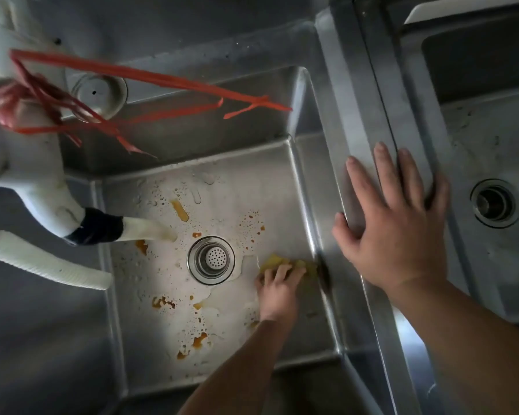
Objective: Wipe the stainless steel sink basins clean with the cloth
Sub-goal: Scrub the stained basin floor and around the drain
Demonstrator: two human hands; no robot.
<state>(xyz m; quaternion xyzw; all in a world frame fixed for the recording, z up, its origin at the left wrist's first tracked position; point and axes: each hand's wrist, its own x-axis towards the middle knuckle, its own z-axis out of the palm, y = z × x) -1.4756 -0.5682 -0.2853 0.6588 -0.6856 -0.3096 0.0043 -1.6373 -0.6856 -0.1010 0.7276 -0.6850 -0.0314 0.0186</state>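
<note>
Cloth [285, 263] lies lower centre on the basin [252, 187] floor, right of the drain [211, 259], under left hand [277, 290] fingers pressing it. Right hand [397, 229] rests flat, fingers wide, on the divider [360, 121]. Advise firm overlapping strokes toward remaining orange stains [199, 339].

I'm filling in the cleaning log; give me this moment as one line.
left hand presses yellow cloth on basin floor | right hand flat on divider rim | orange stains remain
</note>
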